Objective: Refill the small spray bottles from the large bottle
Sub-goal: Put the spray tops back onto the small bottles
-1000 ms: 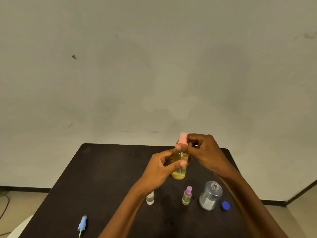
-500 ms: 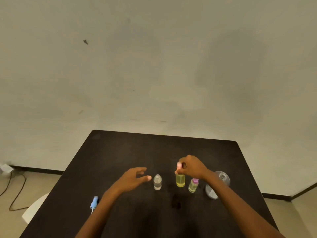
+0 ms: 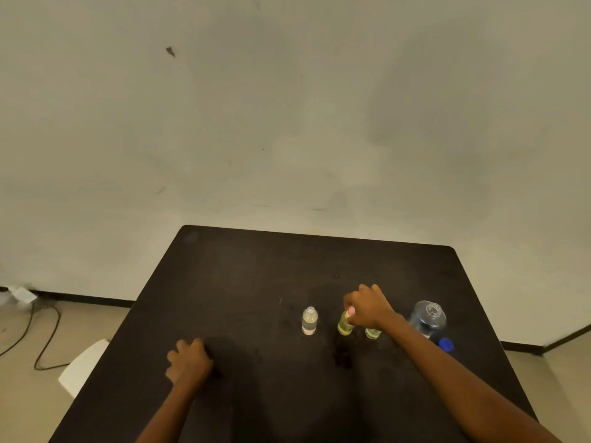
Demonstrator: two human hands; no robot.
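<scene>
Seating refilled yellow spray bottle point(image 3: 344, 327) at lower centre-right.
Right hand point(image 3: 367, 306) pinching pink cap; release once upright. Left hand point(image 3: 189, 359) curled, empty, lower left.

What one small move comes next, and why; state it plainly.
Probably let go: the right hand is closed over the top of the yellow spray bottle, which already stands upright on the table. The left hand rests curled near where the blue sprayer lay, which is now hidden, so it may fetch that for the clear small bottle.
</scene>
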